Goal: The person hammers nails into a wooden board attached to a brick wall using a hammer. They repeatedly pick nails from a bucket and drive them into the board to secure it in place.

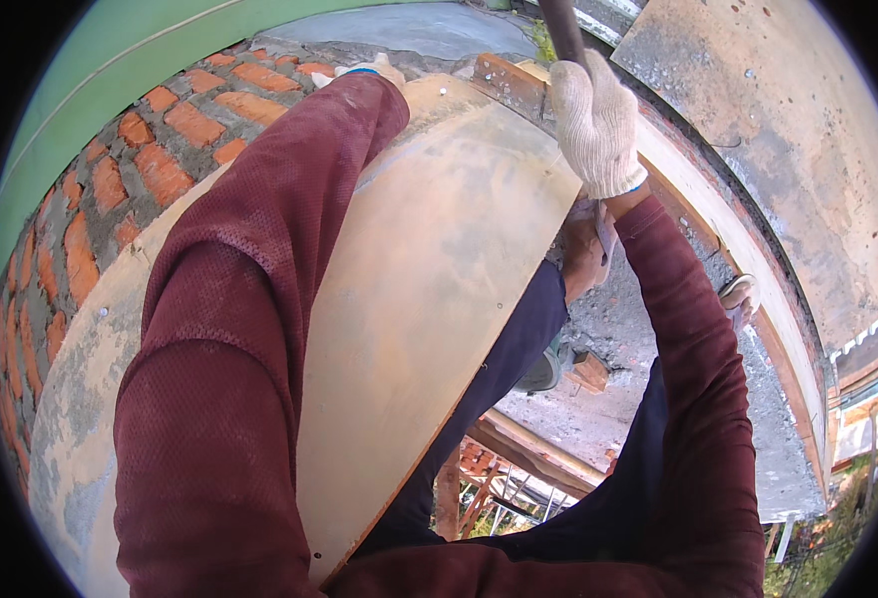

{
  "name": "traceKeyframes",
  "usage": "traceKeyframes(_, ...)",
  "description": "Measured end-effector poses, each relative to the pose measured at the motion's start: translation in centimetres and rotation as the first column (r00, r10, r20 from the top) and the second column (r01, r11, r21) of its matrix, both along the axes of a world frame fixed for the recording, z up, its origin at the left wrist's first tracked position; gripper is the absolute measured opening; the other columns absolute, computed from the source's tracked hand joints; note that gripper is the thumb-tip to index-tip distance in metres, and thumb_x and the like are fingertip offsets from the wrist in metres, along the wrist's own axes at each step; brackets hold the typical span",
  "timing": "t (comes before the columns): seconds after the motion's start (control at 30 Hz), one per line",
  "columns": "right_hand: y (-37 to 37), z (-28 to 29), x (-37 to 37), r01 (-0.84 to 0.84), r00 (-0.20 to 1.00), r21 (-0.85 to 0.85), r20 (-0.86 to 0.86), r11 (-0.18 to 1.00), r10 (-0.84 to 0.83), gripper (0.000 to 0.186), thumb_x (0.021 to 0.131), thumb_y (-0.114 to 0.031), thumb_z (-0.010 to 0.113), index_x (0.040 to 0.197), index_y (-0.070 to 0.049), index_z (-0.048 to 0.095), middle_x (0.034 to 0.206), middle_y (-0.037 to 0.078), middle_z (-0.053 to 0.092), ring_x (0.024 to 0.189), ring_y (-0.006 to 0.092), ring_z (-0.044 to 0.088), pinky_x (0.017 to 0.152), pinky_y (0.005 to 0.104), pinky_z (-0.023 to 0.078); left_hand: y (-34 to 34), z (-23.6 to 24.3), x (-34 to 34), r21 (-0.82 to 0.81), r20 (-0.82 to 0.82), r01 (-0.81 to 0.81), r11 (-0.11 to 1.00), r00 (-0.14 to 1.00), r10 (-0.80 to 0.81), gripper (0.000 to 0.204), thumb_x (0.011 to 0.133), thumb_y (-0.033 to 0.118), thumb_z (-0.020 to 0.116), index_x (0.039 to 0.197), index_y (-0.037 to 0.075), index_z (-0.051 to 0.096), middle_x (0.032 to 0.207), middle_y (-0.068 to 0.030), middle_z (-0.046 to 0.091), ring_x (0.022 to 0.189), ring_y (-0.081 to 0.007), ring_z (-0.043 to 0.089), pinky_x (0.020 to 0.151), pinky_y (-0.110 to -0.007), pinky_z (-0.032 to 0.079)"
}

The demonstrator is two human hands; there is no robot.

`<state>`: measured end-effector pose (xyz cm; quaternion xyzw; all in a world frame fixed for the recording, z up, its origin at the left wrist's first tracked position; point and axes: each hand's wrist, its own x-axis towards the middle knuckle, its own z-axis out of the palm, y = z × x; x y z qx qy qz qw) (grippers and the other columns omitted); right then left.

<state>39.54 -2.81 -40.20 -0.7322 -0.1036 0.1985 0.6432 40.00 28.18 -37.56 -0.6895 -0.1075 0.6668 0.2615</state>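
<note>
My right hand (598, 125), in a white knit glove, is closed around a dark, rod-like tool handle (562, 28) that runs out past the top edge, so its far end is not seen. My left hand (384, 68), also gloved, rests by the far end of a large plywood panel (409, 299). My maroon sleeve covers most of that hand, and its fingers are largely hidden. A small nail head (444, 91) shows near the panel's far edge, just right of the left hand. Beside it, a wooden board (511, 84) lies between my two hands.
Red brickwork with mortar (82, 259) rises at the left, below a green wall (70, 110). Another stained panel (778, 130) lies at the right, beyond a long timber edge (748, 234). Under my legs are rough concrete (613, 324), a wood block (589, 372) and an opening with a drop.
</note>
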Motion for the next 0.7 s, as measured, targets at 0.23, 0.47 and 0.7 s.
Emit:
traceKeyframes(0.23,-0.6,-5.1,-3.5,-0.525,0.850,-0.425,-0.213,0.738,0.482,0.056,0.104,-0.054,0.049,0.110,-0.001,0.066,0.090,0.024,0.072,0.088,0.0443,0.070,0.078,0.0518,0.054,-2.9,0.8,1.0,0.058,0.107,-0.006,0.998,0.994,-0.001,0.048,0.099,0.021,0.062,0.145,0.014,0.056,0.159,-0.0073,0.043,0.144,-0.0367,0.046,0.116,-0.059,0.040)
traceKeyframes(0.47,-0.4,0.3,0.2,-0.034,0.999,0.071,-0.030,0.997,0.036,0.053,0.102,-0.052,0.056,0.106,0.000,0.066,0.084,0.021,0.067,0.078,0.0389,0.067,0.073,0.0466,0.054,2.9,-2.3,-2.7,0.024,0.053,0.065,0.998,0.996,-0.066,0.043,0.098,0.017,0.061,0.141,0.013,0.061,0.161,-0.0158,0.039,0.138,-0.0379,0.054,0.107,-0.061,0.048)
traceKeyframes(0.7,0.3,-6.4,-3.8,-0.296,0.948,-0.316,0.021,0.901,0.319,0.061,0.101,-0.057,0.057,0.123,-0.001,0.068,0.097,0.020,0.077,0.083,0.0381,0.076,0.075,0.0431,0.058,2.0,-2.2,-0.1,-0.090,-0.028,0.156,0.984,0.987,-0.159,0.046,0.097,0.020,0.062,0.143,0.013,0.059,0.164,-0.0165,0.034,0.137,-0.0395,0.054,0.107,-0.061,0.049)
